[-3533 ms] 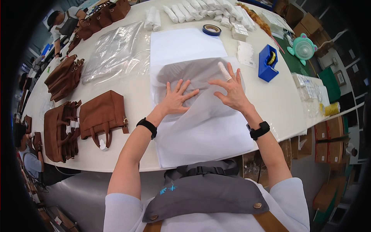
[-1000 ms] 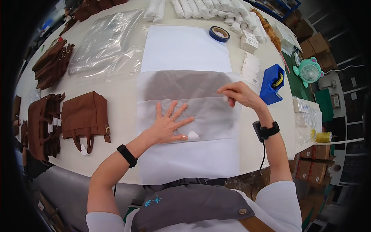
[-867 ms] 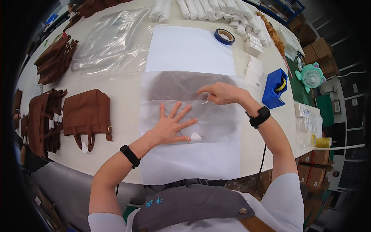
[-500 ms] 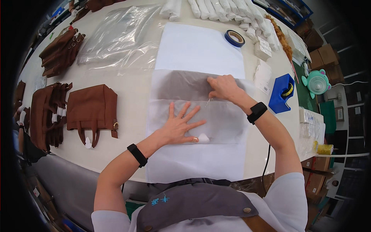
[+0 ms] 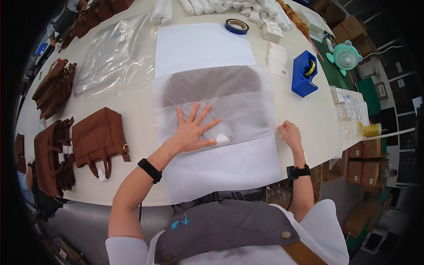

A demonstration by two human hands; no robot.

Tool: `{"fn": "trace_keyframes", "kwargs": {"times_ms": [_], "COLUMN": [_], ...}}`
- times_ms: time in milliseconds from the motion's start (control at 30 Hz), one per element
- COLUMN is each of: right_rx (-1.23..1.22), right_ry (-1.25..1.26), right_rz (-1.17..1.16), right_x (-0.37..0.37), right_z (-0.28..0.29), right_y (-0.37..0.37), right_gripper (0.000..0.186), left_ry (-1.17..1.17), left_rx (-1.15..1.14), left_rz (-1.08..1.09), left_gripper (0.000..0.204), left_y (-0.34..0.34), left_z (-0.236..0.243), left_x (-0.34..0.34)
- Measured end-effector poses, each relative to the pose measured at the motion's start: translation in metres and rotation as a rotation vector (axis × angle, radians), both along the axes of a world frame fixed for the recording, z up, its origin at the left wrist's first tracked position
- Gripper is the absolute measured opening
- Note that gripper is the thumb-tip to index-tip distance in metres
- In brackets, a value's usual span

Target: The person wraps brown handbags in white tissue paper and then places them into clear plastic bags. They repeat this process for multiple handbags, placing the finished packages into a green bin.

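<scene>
Before me lies a brown-grey flat item (image 5: 212, 84) inside a translucent white wrapper (image 5: 256, 106), with one edge folded across its middle. My left hand (image 5: 192, 130) presses flat on the folded part, fingers spread. By its thumb is a small white tag (image 5: 222, 139), showing at the wrapper's near edge. Under the wrapper is a large white sheet (image 5: 221, 172), visible beyond it and toward me. My right hand (image 5: 290, 134) is off the wrapper, just right of it over the table, fingers curled closed; anything inside them is hidden.
To the left are a brown handbag (image 5: 99, 137), more brown bags (image 5: 53, 154) and clear plastic bags (image 5: 115, 53). A blue tape roll (image 5: 236, 26) rests on the sheet's far end. A blue tape dispenser (image 5: 304, 73) and white cards (image 5: 278, 59) stand right, near a green fan (image 5: 346, 58).
My right hand has left the wrapper and moved right and toward me. My left hand stays spread on the fold. The view has shifted, and the wrapper's far part now shows fully.
</scene>
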State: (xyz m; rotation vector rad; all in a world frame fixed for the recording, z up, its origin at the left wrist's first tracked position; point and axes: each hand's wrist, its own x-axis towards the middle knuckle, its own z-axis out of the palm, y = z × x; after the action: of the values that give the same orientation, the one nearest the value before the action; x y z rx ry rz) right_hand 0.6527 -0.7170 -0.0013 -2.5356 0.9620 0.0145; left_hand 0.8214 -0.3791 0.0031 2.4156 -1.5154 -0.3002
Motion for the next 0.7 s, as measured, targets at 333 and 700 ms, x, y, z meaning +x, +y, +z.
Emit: {"fn": "trace_keyframes", "kwargs": {"times_ms": [333, 700], "right_rx": [-0.341, 0.251], "right_ry": [-0.495, -0.475], "right_rz": [0.267, 0.061], "right_x": [0.133, 0.101], "right_z": [0.009, 0.033], "right_y": [0.083, 0.084], "right_gripper": [0.052, 0.043], "left_ry": [-0.219, 0.249], "left_rx": [-0.169, -0.638], "left_rz": [0.564, 0.783], "left_gripper": [0.070, 0.063], "left_y": [0.012, 0.061], "left_z": [-0.019, -0.013], "left_x": [0.024, -0.021]}}
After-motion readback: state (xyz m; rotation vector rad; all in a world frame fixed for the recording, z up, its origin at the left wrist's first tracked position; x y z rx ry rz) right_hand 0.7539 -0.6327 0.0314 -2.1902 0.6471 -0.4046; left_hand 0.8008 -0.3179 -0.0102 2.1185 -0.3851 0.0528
